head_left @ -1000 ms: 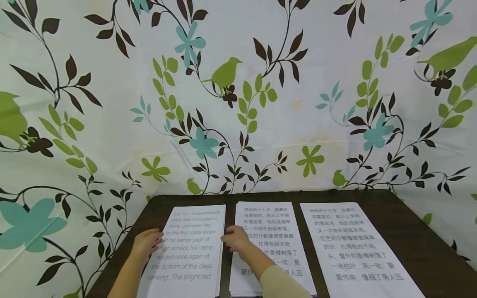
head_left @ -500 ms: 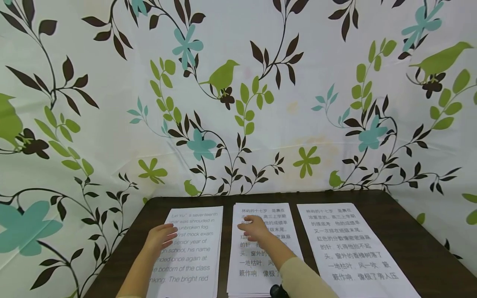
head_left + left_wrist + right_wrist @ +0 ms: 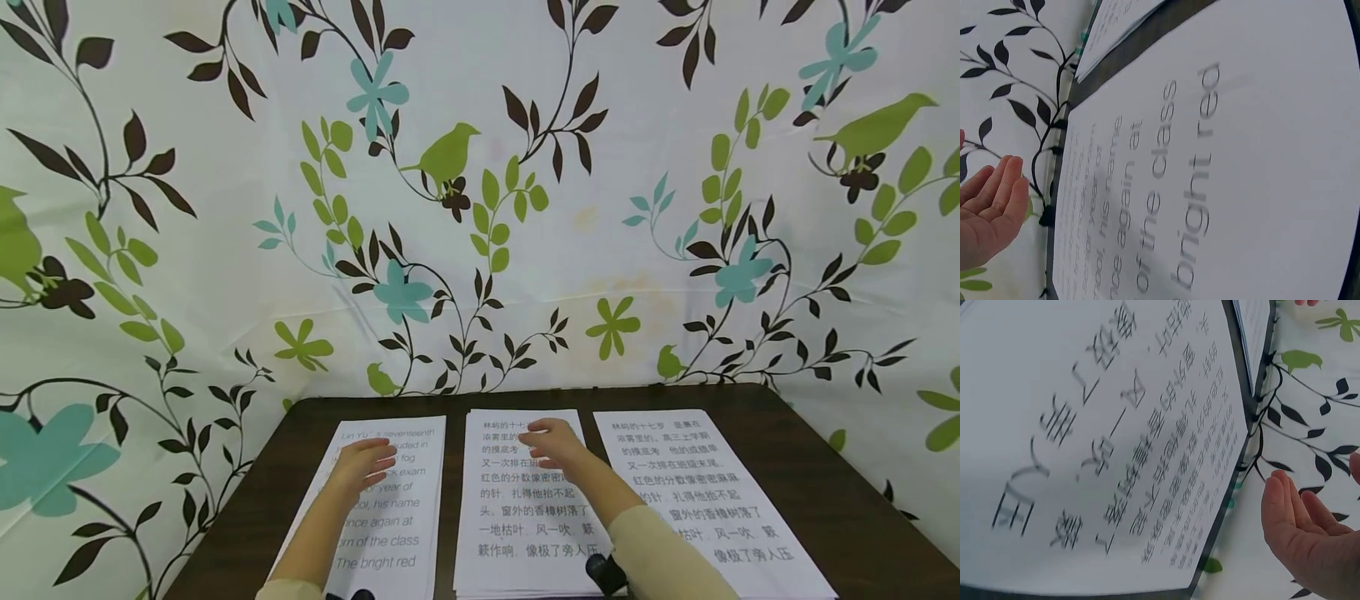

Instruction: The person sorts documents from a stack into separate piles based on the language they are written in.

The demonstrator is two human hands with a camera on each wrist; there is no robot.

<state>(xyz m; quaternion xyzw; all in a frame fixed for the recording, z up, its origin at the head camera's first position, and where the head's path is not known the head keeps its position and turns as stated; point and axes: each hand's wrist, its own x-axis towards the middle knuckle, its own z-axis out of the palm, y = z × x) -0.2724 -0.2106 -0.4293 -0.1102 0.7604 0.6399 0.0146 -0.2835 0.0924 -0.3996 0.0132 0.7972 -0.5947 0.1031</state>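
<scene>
My left hand (image 3: 362,467) hovers over the left paper stack (image 3: 390,575), which carries large English text. Its fingers are loosely bent and hold nothing; the left wrist view shows the same hand (image 3: 994,209) apart from the sheet. My right hand (image 3: 557,446) hangs over the upper right part of the middle paper stack (image 3: 517,575), printed with Chinese characters. In the right wrist view this hand (image 3: 1310,531) has relaxed fingers with nothing between them. A third stack (image 3: 675,442) with Chinese text lies at the right, partly covered by the right forearm.
The stacks lie side by side on a dark brown table (image 3: 810,467), with narrow strips of tabletop between them. Behind the table hangs a white cloth (image 3: 570,250) patterned with leaves, flowers and birds. A black wrist device (image 3: 604,573) sits by the right sleeve.
Both hands have left the edges of the left stack. The left hand moved right and up over its text; the right hand moved right and up over the middle stack. The stacks appear unchanged.
</scene>
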